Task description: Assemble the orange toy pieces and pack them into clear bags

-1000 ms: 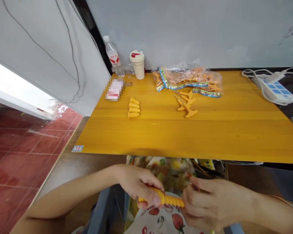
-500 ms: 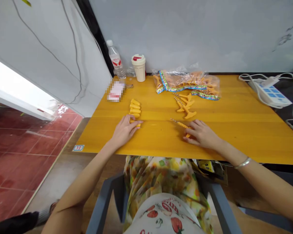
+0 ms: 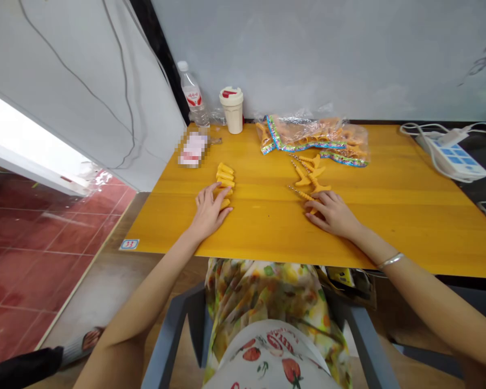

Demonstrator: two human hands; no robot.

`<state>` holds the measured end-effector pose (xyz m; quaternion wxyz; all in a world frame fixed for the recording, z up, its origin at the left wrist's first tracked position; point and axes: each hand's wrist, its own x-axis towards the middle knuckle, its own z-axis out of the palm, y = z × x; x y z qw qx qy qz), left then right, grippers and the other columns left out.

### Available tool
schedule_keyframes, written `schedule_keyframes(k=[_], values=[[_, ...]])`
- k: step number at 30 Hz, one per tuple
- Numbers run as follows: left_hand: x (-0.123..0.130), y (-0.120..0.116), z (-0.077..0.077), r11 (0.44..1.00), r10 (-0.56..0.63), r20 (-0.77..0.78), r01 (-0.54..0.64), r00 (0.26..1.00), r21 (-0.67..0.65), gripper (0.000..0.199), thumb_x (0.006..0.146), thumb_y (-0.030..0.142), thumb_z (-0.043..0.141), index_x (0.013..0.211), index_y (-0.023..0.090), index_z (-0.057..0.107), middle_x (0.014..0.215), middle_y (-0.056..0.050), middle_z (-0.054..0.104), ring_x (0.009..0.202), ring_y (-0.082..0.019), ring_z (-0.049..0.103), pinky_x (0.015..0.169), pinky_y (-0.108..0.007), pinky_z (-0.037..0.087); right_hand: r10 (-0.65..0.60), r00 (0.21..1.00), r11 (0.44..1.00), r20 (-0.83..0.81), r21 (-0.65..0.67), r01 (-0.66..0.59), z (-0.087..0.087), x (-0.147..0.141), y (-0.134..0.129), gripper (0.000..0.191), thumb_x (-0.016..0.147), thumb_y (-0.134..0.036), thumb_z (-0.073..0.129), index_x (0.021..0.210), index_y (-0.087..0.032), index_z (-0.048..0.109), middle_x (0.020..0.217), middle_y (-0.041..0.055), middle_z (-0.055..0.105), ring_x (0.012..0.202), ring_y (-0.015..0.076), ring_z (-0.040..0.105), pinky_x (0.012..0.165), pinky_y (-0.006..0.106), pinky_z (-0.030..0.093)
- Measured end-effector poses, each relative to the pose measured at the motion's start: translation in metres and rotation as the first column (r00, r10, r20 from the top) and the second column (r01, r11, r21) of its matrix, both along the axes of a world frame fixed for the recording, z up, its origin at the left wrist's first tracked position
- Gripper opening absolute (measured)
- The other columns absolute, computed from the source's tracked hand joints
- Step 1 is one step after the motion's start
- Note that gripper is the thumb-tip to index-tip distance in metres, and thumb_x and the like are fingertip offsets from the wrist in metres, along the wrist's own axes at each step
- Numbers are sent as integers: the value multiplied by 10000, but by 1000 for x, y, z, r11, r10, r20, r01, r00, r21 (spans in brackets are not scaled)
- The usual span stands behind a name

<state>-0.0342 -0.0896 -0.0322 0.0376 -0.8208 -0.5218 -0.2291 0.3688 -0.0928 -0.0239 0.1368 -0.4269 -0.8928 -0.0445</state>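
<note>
My left hand (image 3: 206,213) curls over the near end of a short row of yellow tapered plastic sleeves (image 3: 225,175). Between its thumb and fingers is the nearest yellow sleeve (image 3: 225,203), lying on the table and partly covered. My right hand (image 3: 334,215) has its fingers closed round the handle of a yellow T-handled screw tool (image 3: 302,193), which lies low with its spiral metal tip pointing left. Just beyond are several similar T-handled screw tools (image 3: 311,168), overlapping, their metal tips toward the left. The held tool's handle is mostly hidden by fingers.
Clear bags (image 3: 308,135) of orange-yellow pieces lie at the back of the table (image 3: 263,232). A water bottle (image 3: 194,100), a lidded cup (image 3: 232,111) and a blurred-out item (image 3: 193,148) stand or lie back left. A power strip (image 3: 456,156) with cables is at right.
My right hand has moved slightly away from me, bringing its screw tool against the others. My left hand has shifted forward and spread over more of the sleeve row.
</note>
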Motion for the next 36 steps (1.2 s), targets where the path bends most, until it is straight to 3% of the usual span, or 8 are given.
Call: schedule_keyframes(k=[11, 22, 31, 36], values=[[-3, 3, -5, 997, 64, 40, -65, 997, 34, 704, 906, 487, 588, 1491, 173, 352, 1494, -235, 355, 1336, -388, 362, 1073, -548, 327, -13, 995, 998, -98, 57, 19, -3, 0, -4, 311, 971, -385, 494, 1129, -170, 655, 1195, 151, 623, 1098, 285, 523, 950, 448, 430], [-17, -7, -5, 982, 182, 82, -186, 980, 37, 1025, 714, 760, 648, 1506, 188, 337, 1493, -240, 375, 1332, -426, 384, 1076, -557, 305, -8, 983, 986, -183, 165, 38, -7, 4, -8, 247, 943, -338, 569, 1143, -202, 618, 1169, 136, 651, 1064, 287, 563, 918, 461, 468], [-13, -6, -5, 963, 266, 58, -269, 962, 36, 847, 839, 579, 630, 1500, 131, 345, 1480, -239, 412, 1319, -418, 393, 1069, -555, 319, -64, 974, 971, -218, 212, 112, -11, 7, -12, 288, 946, -332, 544, 1193, -189, 584, 1156, 143, 657, 1051, 297, 550, 883, 451, 464], [-11, -7, -5, 965, 253, 34, -255, 967, 56, 822, 849, 536, 632, 1500, 122, 348, 1483, -229, 417, 1312, -407, 401, 1072, -531, 327, -112, 971, 967, -212, 200, 155, -11, 4, -12, 329, 949, -342, 523, 1221, -166, 579, 1148, 155, 648, 1057, 307, 542, 893, 453, 455]])
